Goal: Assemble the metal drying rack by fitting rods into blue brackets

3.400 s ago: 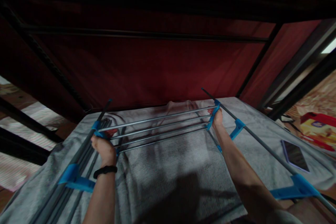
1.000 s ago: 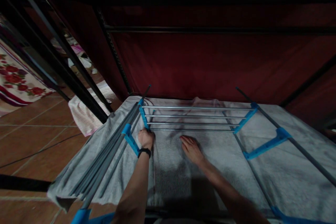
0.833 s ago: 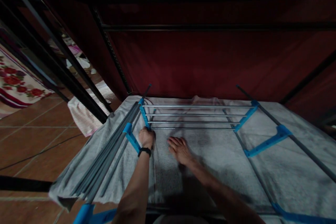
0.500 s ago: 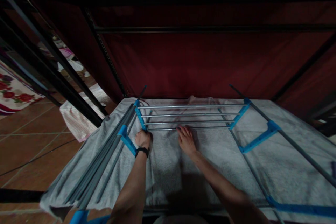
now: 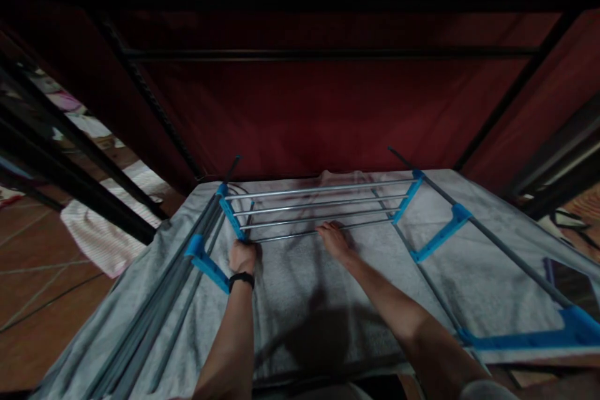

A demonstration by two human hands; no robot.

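Head view, looking down on a dim scene: nearest us, two bare forearms reach out over a grey towel [image 5: 300, 300] spread flat on a raised surface. The left hand [image 5: 242, 256], a black wristband [image 5: 241, 279] on its wrist, is curled shut around the near corner of the drying rack [image 5: 319, 209], right where the blue end bracket [image 5: 232, 217] meets the lowest rail. The right hand [image 5: 334, 239] lies open, palm down, fingers together and stretched forward, fingertips touching the nearest grey rail of that same rack; it grips nothing.

The rack lies flat on the towel, well in front of the person and just short of the far edge. Its four grey rails run left to right across the view, that is the long axis, tilted a little so the right end sits higher in the frame. Blue brackets cap both ends. On the left, a bundle of long grey side rods [image 5: 159, 319] runs from the near-left corner away toward the rack; on the right, another long rod with blue arms [image 5: 440, 234] runs back toward us.

Far right, a dark phone [image 5: 569, 278] lies on the towel. Beyond it all, a dark red fabric wall [image 5: 300, 119] with black frame bars. Far left, tiled floor [image 5: 37, 287] and a striped cloth [image 5: 96, 240].
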